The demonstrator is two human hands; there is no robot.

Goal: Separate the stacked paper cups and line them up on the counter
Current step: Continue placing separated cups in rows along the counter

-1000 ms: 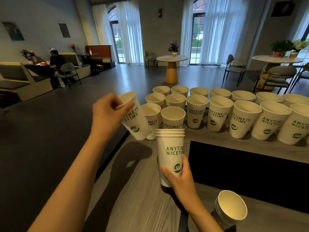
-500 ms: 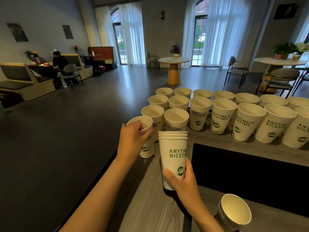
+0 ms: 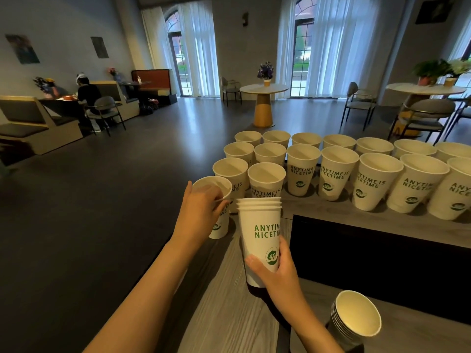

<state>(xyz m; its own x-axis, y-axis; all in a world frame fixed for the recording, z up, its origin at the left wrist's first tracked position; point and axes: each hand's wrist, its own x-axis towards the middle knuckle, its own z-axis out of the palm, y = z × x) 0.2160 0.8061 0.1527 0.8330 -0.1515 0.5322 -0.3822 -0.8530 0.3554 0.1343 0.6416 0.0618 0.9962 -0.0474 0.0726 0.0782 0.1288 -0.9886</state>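
A single cup (image 3: 216,215) is gripped at its rim by the left hand (image 3: 201,212), standing on the counter (image 3: 229,314) at the stack's ten o'clock. The nested stack (image 3: 260,238) is clasped low down by the right hand's (image 3: 277,273) curled fingers, with lined-up cups (image 3: 336,171) from twelve to two o'clock.

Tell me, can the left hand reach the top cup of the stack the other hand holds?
Probably yes. The left hand is right beside the stack, whose open top is uncovered. But its grip is on a single cup on the counter, so it must let go first.
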